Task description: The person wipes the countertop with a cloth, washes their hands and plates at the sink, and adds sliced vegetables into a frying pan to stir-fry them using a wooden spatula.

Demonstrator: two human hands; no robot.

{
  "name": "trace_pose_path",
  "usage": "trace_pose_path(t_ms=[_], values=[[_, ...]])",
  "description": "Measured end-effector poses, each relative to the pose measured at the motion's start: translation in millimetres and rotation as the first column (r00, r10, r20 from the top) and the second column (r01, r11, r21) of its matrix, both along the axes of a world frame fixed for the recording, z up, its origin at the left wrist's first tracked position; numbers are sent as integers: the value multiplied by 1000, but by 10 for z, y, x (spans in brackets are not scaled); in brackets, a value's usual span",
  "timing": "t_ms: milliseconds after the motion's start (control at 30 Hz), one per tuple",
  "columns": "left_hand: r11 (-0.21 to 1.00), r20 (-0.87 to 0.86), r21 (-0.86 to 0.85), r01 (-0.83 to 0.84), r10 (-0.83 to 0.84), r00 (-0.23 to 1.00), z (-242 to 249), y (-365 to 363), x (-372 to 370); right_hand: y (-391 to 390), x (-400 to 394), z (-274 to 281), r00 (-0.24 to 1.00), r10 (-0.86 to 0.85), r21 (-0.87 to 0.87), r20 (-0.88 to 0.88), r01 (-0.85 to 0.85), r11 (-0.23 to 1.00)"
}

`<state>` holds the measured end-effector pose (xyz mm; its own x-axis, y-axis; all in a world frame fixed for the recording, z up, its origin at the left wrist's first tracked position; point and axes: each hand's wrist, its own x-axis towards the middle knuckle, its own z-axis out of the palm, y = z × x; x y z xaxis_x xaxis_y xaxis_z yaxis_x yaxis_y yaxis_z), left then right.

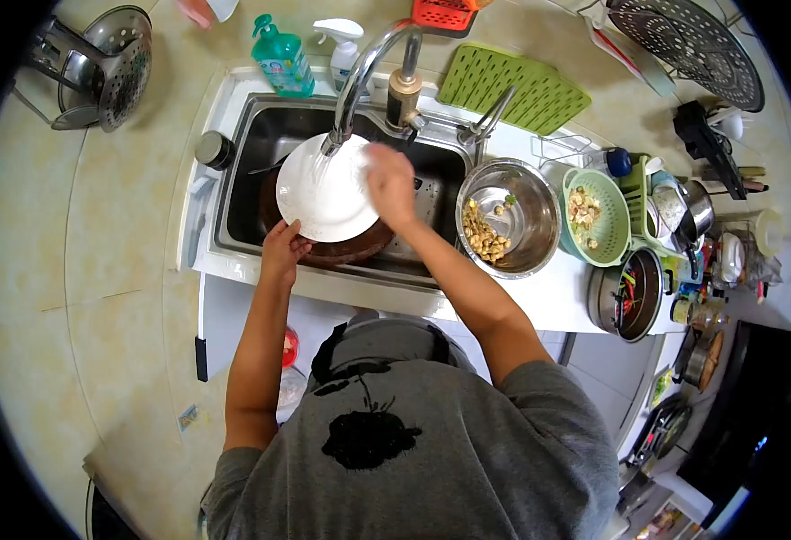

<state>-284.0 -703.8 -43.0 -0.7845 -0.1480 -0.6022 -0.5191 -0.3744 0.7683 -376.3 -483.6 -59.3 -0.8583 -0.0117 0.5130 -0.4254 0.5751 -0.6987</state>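
My left hand (282, 252) grips the near-left rim of a white plate (328, 200), its thumb on the upper face. The plate is tilted over the sink (224, 236), under the spout of a chrome faucet (356, 90). Water seems to run from the spout onto the plate. Motion smears my right hand (390, 184), which is at the plate's right side; its fingers and anything in them cannot be made out. Beneath the plate, a round brown vessel (349, 249) sits in the sink, mostly hidden.
Right of the sink stand a steel bowl (526, 238) with food pieces, a green colander (607, 238) and a steel pot (604, 310). Behind are a green soap bottle (286, 67), a spray bottle (341, 56) and a green perforated mat (512, 88). A dark-lidded jar (215, 150) stands left.
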Motion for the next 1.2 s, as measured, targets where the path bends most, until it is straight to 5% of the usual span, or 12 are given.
trace_pose_path(t_ms=[67,133,333,400,467,600,700,800,900,933,1133,1200], values=[[1000,-25,-12,-10,10,1000,16,36,22,125,-183,-29,968,-250,-113,-12,247,962],[998,-80,-64,-8,3,997,10,43,38,242,-338,-164,866,-330,-322,377,456,830],[850,-254,-518,-93,-49,966,133,-97,93,414,-735,-759,728,-40,-496,684,505,707],[500,-198,-862,-79,-191,961,155,-232,130,445,-800,-903,751,178,-592,636,327,736],[117,-186,-981,-158,-294,937,319,-220,160,395,-812,-952,755,137,-574,641,353,739],[35,-57,-998,-48,-319,946,498,-266,238,480,-700,-541,600,193,-513,776,424,746],[284,-15,-956,69,-284,959,439,-322,275,621,-644,-470,588,254,-541,768,383,748],[62,-13,-998,13,-407,914,488,-193,369,945,-565,-394,691,3,-50,723,48,998],[-168,96,-986,20,-461,882,626,88,405,1286,-425,-31,909,-268,594,320,28,804],[-219,120,-976,10,-494,861,632,153,414,1372,-423,135,865,-347,633,363,44,773],[-83,27,-996,-26,-580,814,832,333,350,1919,-736,155,777,-536,711,330,169,682],[222,-62,-972,73,-545,836,841,332,288,2074,-887,-143,830,-494,706,258,187,683]])
